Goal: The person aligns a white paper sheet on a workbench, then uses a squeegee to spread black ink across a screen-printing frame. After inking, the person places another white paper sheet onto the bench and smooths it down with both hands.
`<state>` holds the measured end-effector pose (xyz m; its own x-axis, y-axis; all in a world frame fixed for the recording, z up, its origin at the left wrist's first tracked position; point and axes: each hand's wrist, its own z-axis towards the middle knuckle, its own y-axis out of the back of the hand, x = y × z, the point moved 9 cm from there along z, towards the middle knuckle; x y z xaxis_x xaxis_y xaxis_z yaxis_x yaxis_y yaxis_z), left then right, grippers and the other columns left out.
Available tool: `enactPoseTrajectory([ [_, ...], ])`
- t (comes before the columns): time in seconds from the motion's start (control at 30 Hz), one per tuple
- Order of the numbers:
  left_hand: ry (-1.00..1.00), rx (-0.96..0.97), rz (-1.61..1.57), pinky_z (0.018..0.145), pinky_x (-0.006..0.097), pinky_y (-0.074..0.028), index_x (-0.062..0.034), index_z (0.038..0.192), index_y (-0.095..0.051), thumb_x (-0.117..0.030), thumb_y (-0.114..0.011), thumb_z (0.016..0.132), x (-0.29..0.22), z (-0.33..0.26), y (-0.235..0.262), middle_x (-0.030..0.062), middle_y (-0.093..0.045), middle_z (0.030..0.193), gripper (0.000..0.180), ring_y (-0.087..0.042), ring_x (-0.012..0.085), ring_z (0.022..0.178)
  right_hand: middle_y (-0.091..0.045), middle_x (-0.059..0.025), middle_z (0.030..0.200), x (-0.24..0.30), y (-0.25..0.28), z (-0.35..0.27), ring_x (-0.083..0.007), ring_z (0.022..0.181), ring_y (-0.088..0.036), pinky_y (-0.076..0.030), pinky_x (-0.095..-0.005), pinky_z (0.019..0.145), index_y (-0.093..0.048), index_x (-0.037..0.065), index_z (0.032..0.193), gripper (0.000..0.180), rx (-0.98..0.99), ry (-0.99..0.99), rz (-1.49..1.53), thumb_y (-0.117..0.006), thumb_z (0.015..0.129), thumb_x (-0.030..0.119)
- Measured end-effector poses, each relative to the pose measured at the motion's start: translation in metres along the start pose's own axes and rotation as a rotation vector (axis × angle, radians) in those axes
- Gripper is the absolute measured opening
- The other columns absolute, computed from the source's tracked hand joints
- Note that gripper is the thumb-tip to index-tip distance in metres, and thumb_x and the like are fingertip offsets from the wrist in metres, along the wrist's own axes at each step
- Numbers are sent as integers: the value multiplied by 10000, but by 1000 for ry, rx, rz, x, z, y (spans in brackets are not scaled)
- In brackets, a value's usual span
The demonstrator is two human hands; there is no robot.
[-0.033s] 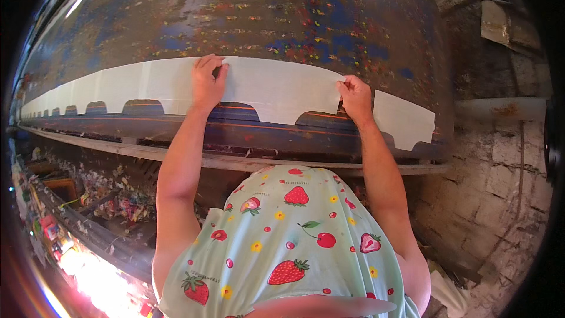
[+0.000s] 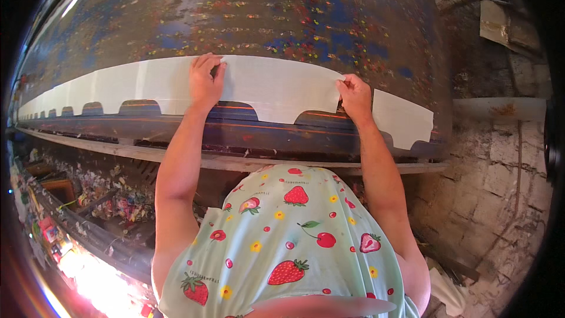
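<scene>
A white fabric panel (image 2: 282,88) lies along the near side of a long paint-spattered table (image 2: 282,6), with curved notches cut in its lower edge. At the panel's upper left corner, the fingertips of my left hand (image 2: 207,79) are pinched together on the fabric. My right hand (image 2: 355,97) grips the upper right corner between thumb and fingers. A row of similar white panels (image 2: 118,85) runs leftward, edge to edge. Past my right wrist sits another separate panel (image 2: 403,116), with a dark gap between the two.
A pale ledge (image 2: 147,152) runs along the table's near edge, before my body. Scraps and debris (image 2: 126,203) lie below on the left, beside a dark rail (image 2: 100,235). A whitish brick wall (image 2: 488,176) stands on the right, with a pipe-like bar (image 2: 500,109) across it.
</scene>
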<state>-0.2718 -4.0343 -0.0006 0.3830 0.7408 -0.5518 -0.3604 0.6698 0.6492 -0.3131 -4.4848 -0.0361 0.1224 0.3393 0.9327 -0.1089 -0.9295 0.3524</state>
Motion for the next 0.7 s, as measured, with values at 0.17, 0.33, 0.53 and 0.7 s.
enactPoseTrajectory([
  [0.17,36,-4,53,1100,528,-512,-60,1079,-800,-103,-862,940,-2,-1,-1,100,-800,1156,158,-703,370,1217,-743,-19,830,2,1,-1,-74,670,-669,-519,-293,594,-736,-17,1029,143,-35,-125,25,-778,1055,117],
  [0.33,33,77,132,1204,555,-453,-113,1458,-692,-191,-835,986,-18,5,-6,131,-695,1459,499,-611,393,1386,-739,-22,815,10,0,8,-69,641,-649,-498,-283,568,-731,-20,1023,138,-67,-62,-64,-781,1051,105],
  [0.53,-99,450,368,1383,612,-223,-88,1745,-414,-483,-698,1076,-81,-21,-50,191,-356,1825,826,-299,461,1688,-742,-21,812,2,-1,13,-66,623,-630,-484,-290,552,-739,-18,1029,129,-69,-105,50,-781,1051,101],
  [0.7,-167,612,322,1407,610,-148,12,1761,-328,-632,-600,1098,-154,-35,-107,230,-251,1868,963,-176,464,1739,-742,-13,809,3,-3,13,-59,638,-627,-488,-290,558,-755,-21,1056,125,-45,-113,66,-775,1057,102],
])
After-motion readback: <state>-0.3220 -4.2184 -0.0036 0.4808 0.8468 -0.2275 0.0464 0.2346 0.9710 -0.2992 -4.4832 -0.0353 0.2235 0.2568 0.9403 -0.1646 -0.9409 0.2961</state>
